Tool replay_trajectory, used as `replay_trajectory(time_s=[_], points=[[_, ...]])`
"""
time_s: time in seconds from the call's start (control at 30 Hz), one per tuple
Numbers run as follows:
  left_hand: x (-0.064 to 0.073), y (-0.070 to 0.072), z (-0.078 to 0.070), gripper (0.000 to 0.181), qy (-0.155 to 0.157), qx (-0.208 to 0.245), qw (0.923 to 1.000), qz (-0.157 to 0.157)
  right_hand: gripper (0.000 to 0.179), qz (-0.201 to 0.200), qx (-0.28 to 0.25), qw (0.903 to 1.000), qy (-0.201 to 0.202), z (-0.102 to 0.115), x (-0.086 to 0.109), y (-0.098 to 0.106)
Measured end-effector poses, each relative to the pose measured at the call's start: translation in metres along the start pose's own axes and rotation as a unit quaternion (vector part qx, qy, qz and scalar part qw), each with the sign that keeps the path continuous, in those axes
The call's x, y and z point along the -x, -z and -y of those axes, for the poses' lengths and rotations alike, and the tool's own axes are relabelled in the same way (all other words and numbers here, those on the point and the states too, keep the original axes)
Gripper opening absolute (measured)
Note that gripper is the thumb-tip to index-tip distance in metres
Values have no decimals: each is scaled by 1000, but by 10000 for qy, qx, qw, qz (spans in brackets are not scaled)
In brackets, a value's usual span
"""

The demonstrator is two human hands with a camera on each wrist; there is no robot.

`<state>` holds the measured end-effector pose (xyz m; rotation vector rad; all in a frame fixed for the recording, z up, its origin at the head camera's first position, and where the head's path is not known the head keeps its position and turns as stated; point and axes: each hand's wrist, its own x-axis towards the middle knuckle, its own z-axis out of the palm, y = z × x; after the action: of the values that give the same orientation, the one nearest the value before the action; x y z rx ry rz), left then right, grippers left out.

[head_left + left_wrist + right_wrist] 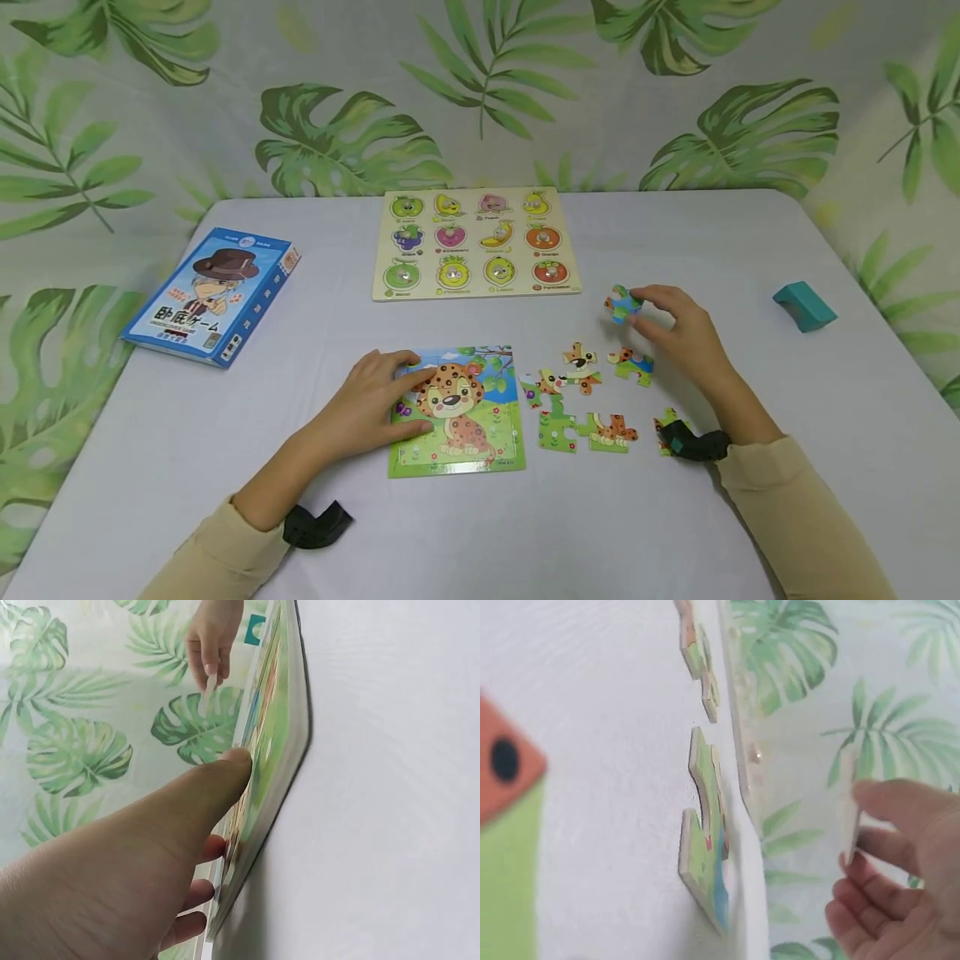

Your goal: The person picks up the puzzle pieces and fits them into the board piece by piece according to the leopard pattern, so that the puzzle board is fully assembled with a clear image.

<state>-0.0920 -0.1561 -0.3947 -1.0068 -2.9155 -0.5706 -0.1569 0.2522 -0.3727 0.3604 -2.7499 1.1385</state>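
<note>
My left hand [369, 410] rests on the left side of a square puzzle board [491, 464] with a spotted leopard cub picture. Thumb and fingers are spread over it, and the left wrist view shows the thumb [214, 784] lying on the board's face. Above the table, my right hand [684, 333] pinches a blue-green puzzle piece [620, 307] between thumb and fingers; the right wrist view shows this piece [848, 806] edge-on. Below it lie several loose pieces, among them an orange-and-blue one [633, 367] and a green one [557, 433]. One piece [666, 417] is partly hidden by the right wrist strap.
At the back stands a wooden fruit peg board [480, 287] lying flat. A blue game box [210, 292] is at the far left. On the right sits a teal block [805, 306]. A leaf-patterned cloth [495, 75] hangs behind the white table.
</note>
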Motion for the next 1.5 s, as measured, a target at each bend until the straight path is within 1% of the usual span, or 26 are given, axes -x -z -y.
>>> replay_trajectory(time_s=[0.07, 0.13, 0.2, 0.3, 0.47, 0.57, 0.63, 0.77, 0.83, 0.9, 1.03, 1.17, 1.27, 1.5], points=[[-1, -1, -2, 67, 3, 89, 10000, 1, 37, 14, -147, 9998, 122, 8, 1, -1], [-2, -2, -4, 70, 45, 200, 9997, 97, 37, 82, -294, 9992, 267, 18, 2, -2], [-3, -3, -6, 73, 85, 316, 9992, 218, 38, 177, -448, 9977, 467, 29, 5, -4], [-3, -3, -9, 76, 136, 411, 9985, 343, 38, 311, -479, 9949, 835, 46, 10, -11], [-5, -3, -12, 78, 64, 289, 9989, 360, 39, 694, -474, 9860, 1443, 71, 20, -33], [-8, -4, -14, 78, -116, 101, 9993, 328, 38, 1066, -513, 9794, 1635, 83, 24, -50], [-10, -5, -16, 76, -236, -70, 9993, 290, 37, 1318, -507, 9763, 1643, 88, 25, -62], [-15, -9, -21, 77, -382, -550, 9974, 247, 37, 1713, -306, 9746, 1408, 89, 22, -83], [-16, -10, -24, 77, -430, -788, 9957, 225, 37, 1826, -142, 9744, 1301, 89, 19, -91], [-18, -10, -27, 77, -459, -955, 9942, 176, 38, 1866, 38, 9740, 1280, 89, 18, -97], [-19, -10, -31, 75, -508, -1244, 9909, 110, 37, 1881, 368, 9705, 1463, 89, 14, -104], [-19, -10, -33, 72, -598, -1498, 9869, 80, 37, 1896, 528, 9659, 1684, 89, 11, -108], [-19, -10, -34, 70, -612, -1568, 9857, 76, 37, 1942, 596, 9631, 1766, 90, 9, -108], [-19, -7, -36, 66, -499, -1427, 9884, 143, 37, 2056, 727, 9555, 1987, 90, 7, -108]])
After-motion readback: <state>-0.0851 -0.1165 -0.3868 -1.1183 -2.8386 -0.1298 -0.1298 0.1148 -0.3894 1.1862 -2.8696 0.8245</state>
